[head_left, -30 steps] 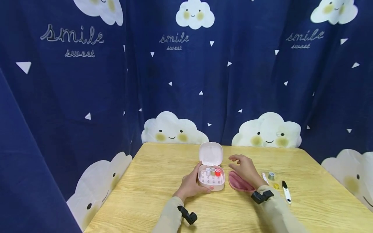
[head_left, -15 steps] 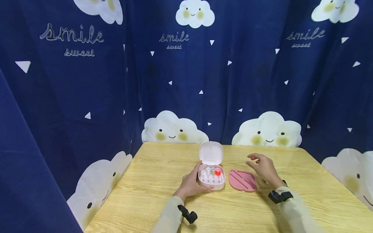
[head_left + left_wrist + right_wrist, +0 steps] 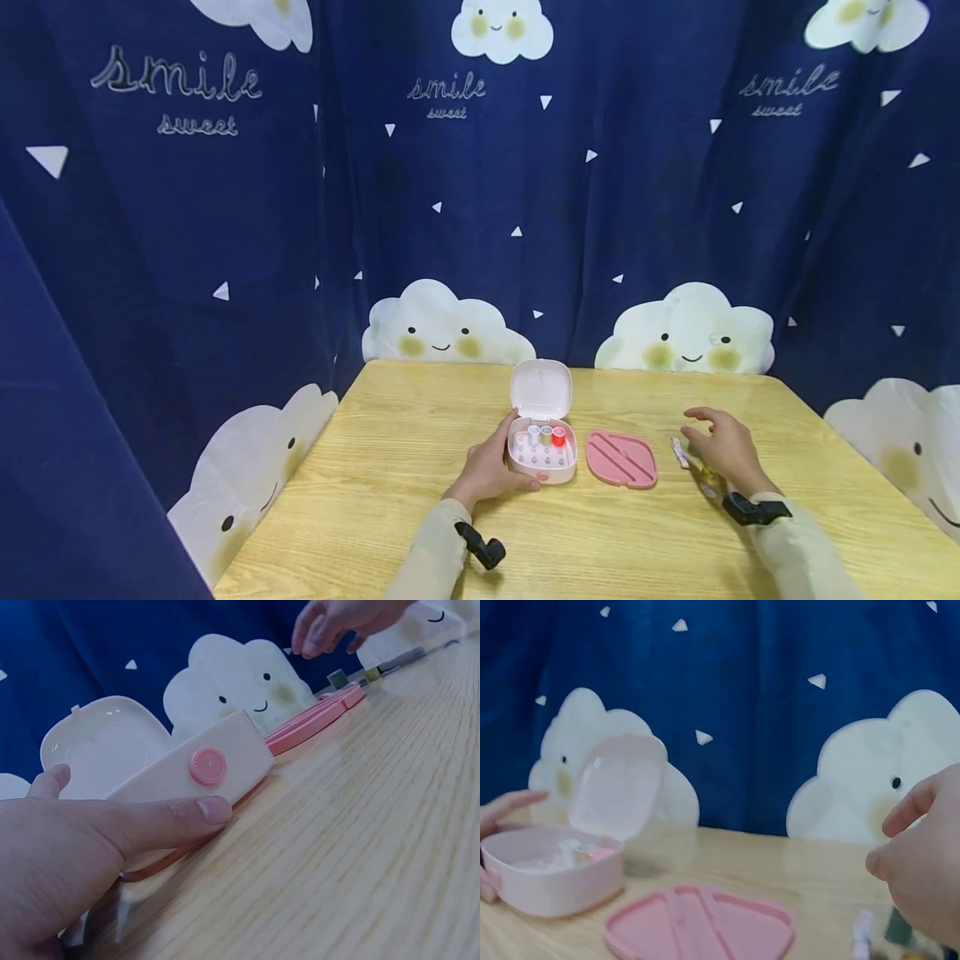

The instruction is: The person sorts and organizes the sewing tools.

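Observation:
A pale pink sewing box (image 3: 557,476) stands on the table with its lid (image 3: 541,388) raised. My left hand (image 3: 489,468) holds it by the left side, its thumb (image 3: 176,817) along the front near the round pink button (image 3: 208,766). White (image 3: 534,434), beige and red (image 3: 558,437) thread spools fill part of the back row of pegs; other pegs are bare. To the right, my right hand (image 3: 726,450) hovers with loosely bent fingers, holding nothing. Below it are a yellow spool (image 3: 708,475) and a grey-green spool (image 3: 898,928), partly hidden.
A pink slotted tray (image 3: 621,459) lies flat just right of the box. A small white printed strip (image 3: 678,453) is between the tray and my right hand. The wooden table (image 3: 405,400) meets a dark blue cloud-patterned curtain (image 3: 480,183) at the back.
My right hand has moved right, from beside the box and over the pink tray to above the loose spools. My left hand stays on the box. The head view has tilted slightly down.

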The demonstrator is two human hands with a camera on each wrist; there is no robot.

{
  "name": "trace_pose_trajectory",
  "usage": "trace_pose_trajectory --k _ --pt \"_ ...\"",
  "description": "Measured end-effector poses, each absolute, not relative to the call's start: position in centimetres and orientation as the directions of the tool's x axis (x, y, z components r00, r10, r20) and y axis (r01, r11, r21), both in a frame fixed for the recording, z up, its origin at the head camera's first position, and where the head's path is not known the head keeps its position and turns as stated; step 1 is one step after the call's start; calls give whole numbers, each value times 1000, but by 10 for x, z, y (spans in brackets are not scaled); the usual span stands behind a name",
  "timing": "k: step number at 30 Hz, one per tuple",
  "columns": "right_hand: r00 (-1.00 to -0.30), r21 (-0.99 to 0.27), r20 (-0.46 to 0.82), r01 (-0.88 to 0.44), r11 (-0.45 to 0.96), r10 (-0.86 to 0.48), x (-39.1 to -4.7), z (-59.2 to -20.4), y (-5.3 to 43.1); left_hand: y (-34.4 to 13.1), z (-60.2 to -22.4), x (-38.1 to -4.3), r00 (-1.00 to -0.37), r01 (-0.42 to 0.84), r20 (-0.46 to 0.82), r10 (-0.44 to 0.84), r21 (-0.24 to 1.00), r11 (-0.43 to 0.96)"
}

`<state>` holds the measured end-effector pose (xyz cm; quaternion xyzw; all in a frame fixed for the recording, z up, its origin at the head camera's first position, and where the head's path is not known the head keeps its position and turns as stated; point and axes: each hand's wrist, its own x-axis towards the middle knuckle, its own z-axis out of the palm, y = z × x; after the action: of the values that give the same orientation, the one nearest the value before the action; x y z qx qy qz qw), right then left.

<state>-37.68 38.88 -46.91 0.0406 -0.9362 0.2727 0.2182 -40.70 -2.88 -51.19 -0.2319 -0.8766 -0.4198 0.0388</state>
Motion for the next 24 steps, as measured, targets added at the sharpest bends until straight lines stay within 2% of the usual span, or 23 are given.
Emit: trace_pose_trajectory --k 9,24 --pt "-917 -429 397 -160 889 27 -372 -499 411 -28 -513 -407 -887 440 252 386 716 543" --pt "-942 -472 287 18 882 173 -374 -502 401 -29 -514 -409 -886 442 260 383 721 534"
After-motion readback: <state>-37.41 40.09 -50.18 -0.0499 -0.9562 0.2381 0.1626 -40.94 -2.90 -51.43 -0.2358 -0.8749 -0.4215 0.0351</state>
